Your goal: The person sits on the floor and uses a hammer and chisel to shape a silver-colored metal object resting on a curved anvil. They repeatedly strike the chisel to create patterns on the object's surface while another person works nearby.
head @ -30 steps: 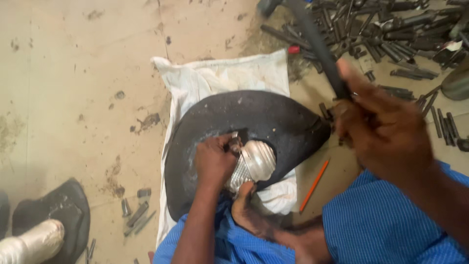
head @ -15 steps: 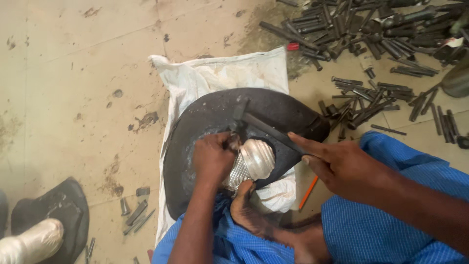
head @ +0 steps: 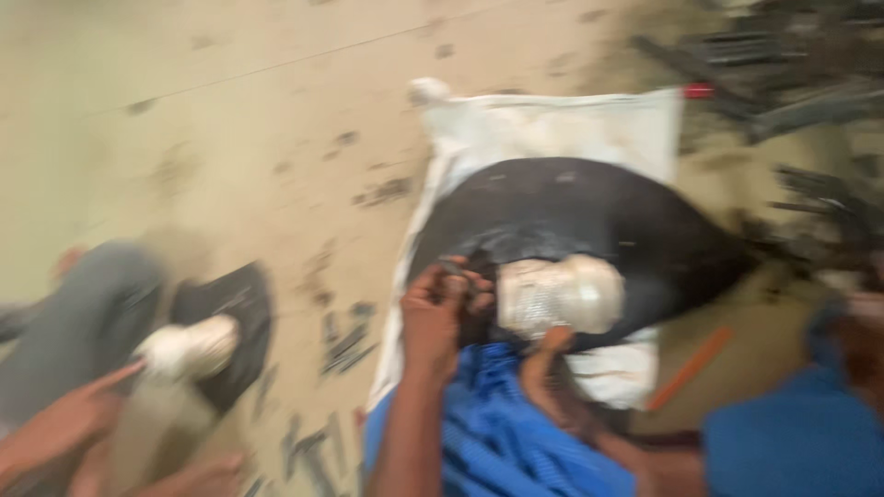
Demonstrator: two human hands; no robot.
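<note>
Where sack underlies black sheet, left hand on silvery block.

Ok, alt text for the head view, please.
Blurred view down at a left hand pressing on a curved black rubber piece beside a silvery metal part, over a white sack on the floor; the right hand is unseen.

The whole view was smeared by motion blur. The metal pieces at top right could not be told apart. The right hand was cut by the frame's edge, its grip unreadable. What the left hand pinched was hidden.
</note>
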